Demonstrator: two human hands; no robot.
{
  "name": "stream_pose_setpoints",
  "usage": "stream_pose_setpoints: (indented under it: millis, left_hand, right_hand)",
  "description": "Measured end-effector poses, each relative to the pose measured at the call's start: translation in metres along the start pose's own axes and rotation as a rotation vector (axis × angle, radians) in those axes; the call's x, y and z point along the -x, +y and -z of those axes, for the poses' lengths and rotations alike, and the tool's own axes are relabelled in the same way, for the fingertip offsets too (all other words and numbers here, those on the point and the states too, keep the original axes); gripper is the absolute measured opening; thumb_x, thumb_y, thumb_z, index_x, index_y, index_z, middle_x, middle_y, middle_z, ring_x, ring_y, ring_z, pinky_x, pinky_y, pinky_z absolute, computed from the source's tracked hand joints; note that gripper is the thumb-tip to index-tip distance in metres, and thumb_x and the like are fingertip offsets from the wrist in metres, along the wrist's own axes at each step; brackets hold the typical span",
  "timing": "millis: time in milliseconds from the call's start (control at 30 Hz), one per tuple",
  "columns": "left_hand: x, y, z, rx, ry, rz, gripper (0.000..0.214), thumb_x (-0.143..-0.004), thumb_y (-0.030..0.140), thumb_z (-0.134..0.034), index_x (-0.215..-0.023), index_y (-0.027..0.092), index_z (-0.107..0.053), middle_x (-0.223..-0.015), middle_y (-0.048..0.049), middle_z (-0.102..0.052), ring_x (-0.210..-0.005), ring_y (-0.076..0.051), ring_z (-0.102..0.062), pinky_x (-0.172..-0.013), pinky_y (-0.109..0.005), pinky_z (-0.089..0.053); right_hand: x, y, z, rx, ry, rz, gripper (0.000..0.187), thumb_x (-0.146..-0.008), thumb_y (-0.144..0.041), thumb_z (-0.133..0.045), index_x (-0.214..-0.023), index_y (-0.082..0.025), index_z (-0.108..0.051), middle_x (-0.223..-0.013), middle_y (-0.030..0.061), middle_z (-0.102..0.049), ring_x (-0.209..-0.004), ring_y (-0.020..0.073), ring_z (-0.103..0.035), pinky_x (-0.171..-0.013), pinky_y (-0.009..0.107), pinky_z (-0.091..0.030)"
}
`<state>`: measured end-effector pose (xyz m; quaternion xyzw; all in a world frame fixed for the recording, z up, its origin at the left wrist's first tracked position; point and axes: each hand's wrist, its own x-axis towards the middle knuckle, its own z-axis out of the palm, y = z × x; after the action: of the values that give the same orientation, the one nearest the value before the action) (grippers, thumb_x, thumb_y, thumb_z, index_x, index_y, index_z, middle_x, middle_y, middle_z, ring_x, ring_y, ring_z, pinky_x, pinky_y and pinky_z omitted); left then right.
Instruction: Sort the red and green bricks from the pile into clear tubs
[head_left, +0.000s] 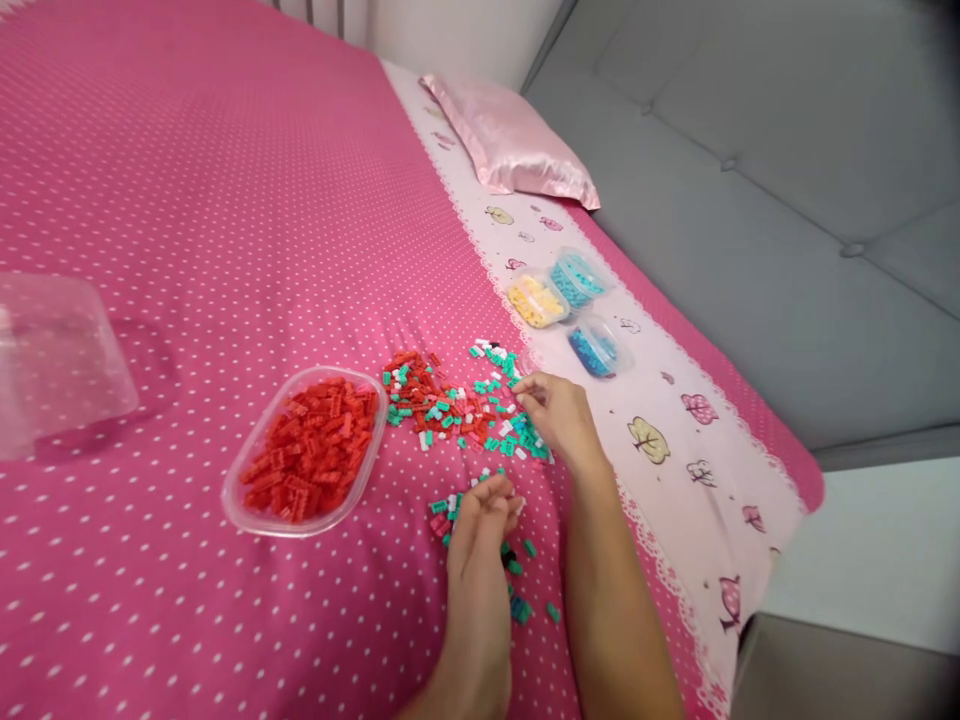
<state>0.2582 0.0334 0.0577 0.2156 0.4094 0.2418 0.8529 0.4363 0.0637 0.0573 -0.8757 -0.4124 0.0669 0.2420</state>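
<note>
My left hand point(484, 525) is low over a small cluster of green, white and red toy building bricks point(442, 508), fingers curled together; anything inside them is hidden. Farther forward, my right hand point(556, 412) has thumb and fingertips pinched at the right edge of a mixed pile of bricks point(450, 405). What it pinches is too small to make out. That pile is mostly red on its left and green and white on its right. Left of it stands a clear plastic tub point(232, 500) full of red bricks point(311, 450). Several loose green bricks point(520, 608) lie beside my left wrist.
Three small clear containers hold yellow bricks point(536, 300), turquoise bricks point(577, 280) and blue bricks point(592, 350). A large translucent container point(60, 360) is at far left. Everything rests on a pink dotted bedspread point(225, 230), with a pillow point(517, 140) and a grey padded headboard point(750, 130) beyond.
</note>
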Motion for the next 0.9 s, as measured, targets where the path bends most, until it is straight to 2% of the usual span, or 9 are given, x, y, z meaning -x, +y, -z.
stream_pose_setpoints:
  millis: [133,267,333,467,533,700,900]
  left_hand:
    - [-0.002,-0.001,0.000,0.067,0.000,0.000,0.031,-0.081,0.036,-0.050,-0.106,0.018,-0.057,-0.122,-0.0093,-0.057,-0.109,-0.021,-0.056,-0.098,-0.036,-0.036]
    - [-0.002,0.000,0.000,0.106,0.009,-0.001,0.032,-0.082,0.034,-0.049,-0.108,0.017,-0.058,-0.121,-0.0107,-0.058,-0.107,-0.022,-0.057,-0.099,-0.038,-0.036]
    - [-0.003,0.000,0.000,0.124,0.009,0.001,0.032,-0.083,0.032,-0.048,-0.109,0.016,-0.057,-0.120,-0.0114,-0.059,-0.106,-0.022,-0.058,-0.099,-0.038,-0.037]
    - [-0.005,0.000,0.000,0.150,0.025,0.011,0.032,-0.083,0.031,-0.047,-0.110,0.015,-0.055,-0.119,-0.0117,-0.060,-0.104,-0.021,-0.059,-0.098,-0.036,-0.039]
    - [-0.005,0.002,-0.001,0.181,0.039,0.014,0.032,-0.085,0.031,-0.044,-0.110,0.014,-0.054,-0.117,-0.0124,-0.060,-0.102,-0.020,-0.060,-0.097,-0.035,-0.040]
    - [-0.003,0.013,-0.004,0.347,0.063,0.067,0.038,-0.085,0.033,-0.037,-0.109,0.010,-0.054,-0.117,-0.0163,-0.060,-0.103,-0.020,-0.060,-0.097,-0.034,-0.042]
    - [-0.003,0.027,-0.003,0.504,0.050,0.018,0.046,-0.082,0.037,-0.037,-0.109,0.006,-0.057,-0.115,-0.0188,-0.060,-0.107,-0.023,-0.058,-0.098,-0.035,-0.041]
  right_hand:
    - [-0.005,0.011,0.000,-0.008,0.071,-0.027,0.018,-0.074,-0.020,-0.054,-0.085,-0.021,-0.068,-0.078,0.0009,-0.069,-0.073,0.0155,-0.062,-0.071,0.027,-0.046]
    - [-0.002,0.005,0.003,-0.029,0.150,-0.006,0.016,-0.072,-0.025,-0.055,-0.081,-0.020,-0.068,-0.075,0.0012,-0.069,-0.066,0.0150,-0.061,-0.067,0.027,-0.046]
    - [0.001,-0.001,0.007,-0.050,0.128,-0.015,0.014,-0.070,-0.027,-0.058,-0.077,-0.020,-0.068,-0.072,0.0010,-0.068,-0.063,0.0148,-0.060,-0.064,0.026,-0.045]
    - [0.009,-0.013,0.015,-0.042,-0.036,-0.050,0.010,-0.067,-0.028,-0.063,-0.072,-0.021,-0.068,-0.068,0.0004,-0.069,-0.064,0.0154,-0.062,-0.061,0.025,-0.044]
    - [0.013,-0.021,0.015,0.006,-0.064,-0.081,0.010,-0.067,-0.031,-0.064,-0.069,-0.022,-0.068,-0.067,0.0004,-0.069,-0.063,0.0158,-0.062,-0.060,0.026,-0.044]
    - [0.018,-0.033,0.006,0.184,-0.073,-0.164,0.008,-0.064,-0.030,-0.068,-0.068,-0.023,-0.067,-0.068,0.0012,-0.069,-0.065,0.0185,-0.063,-0.056,0.027,-0.042]
    - [0.019,-0.033,-0.004,0.234,0.018,-0.084,0.004,-0.065,-0.022,-0.064,-0.068,-0.024,-0.067,-0.069,0.0015,-0.069,-0.064,0.0176,-0.063,-0.056,0.026,-0.044]
